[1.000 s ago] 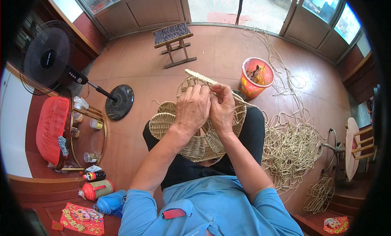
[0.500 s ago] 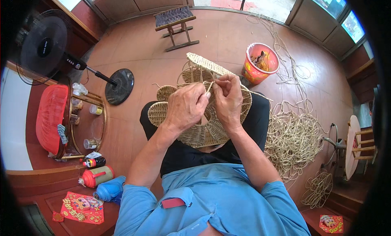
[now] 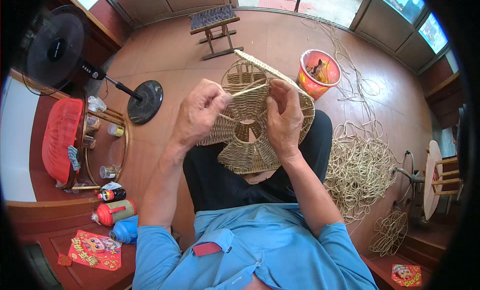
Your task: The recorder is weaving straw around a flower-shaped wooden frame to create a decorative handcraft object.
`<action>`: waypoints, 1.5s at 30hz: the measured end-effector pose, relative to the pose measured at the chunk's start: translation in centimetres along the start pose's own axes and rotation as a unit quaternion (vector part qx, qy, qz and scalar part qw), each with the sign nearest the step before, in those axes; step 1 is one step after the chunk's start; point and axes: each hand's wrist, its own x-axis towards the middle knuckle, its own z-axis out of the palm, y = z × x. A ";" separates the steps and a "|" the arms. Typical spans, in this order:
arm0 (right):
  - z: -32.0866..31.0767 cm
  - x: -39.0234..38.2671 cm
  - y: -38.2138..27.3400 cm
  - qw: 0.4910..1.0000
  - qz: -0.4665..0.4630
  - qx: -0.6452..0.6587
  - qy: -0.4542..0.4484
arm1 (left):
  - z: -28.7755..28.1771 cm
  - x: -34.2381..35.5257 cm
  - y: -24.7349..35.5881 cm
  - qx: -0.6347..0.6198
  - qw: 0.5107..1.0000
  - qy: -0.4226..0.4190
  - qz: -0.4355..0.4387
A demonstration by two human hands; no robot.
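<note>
A flower-shaped woven straw piece (image 3: 239,154) rests over my lap, with rounded lobes and a small opening near its middle. A thick straw-wrapped edge (image 3: 265,66) slants across its far right side. My left hand (image 3: 196,112) is closed on a straw cord (image 3: 249,90), which runs taut to the right toward the far part of the weave. On the right, my right hand (image 3: 285,115) lies against the weave with its fingers curled round it, where the cord ends. Its fingertips are partly hidden.
A big heap of loose straw cord (image 3: 357,172) lies on the floor to the right. Beyond my right knee stands a red bucket (image 3: 305,75). A folding stool (image 3: 215,21) is ahead, a black fan (image 3: 145,102) to the left, and two flasks (image 3: 116,211) at the near left.
My left hand has moved left and slightly up, drawing the cord out straight. My right hand has shifted slightly, and the woven piece has turned, showing more of its middle.
</note>
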 end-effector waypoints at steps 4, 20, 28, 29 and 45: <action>-1.4 0.0 -0.1 0.999 -0.010 -0.034 0.017 | -2.7 -0.2 -0.4 -0.153 0.985 -0.029 -0.076; -0.6 2.8 1.1 0.899 -0.303 -0.313 -0.057 | -7.4 1.9 -3.5 0.034 0.994 0.004 -0.102; 0.7 1.4 1.2 0.864 -0.261 -0.402 -0.152 | -6.3 8.2 0.0 0.322 0.944 0.078 -0.002; 1.0 1.3 1.2 0.862 -0.247 -0.410 -0.165 | -5.7 9.1 0.0 0.326 0.938 0.099 0.060; 1.7 2.4 -0.4 0.880 -0.171 -0.393 -0.207 | -1.0 8.7 0.0 0.328 0.874 0.253 0.253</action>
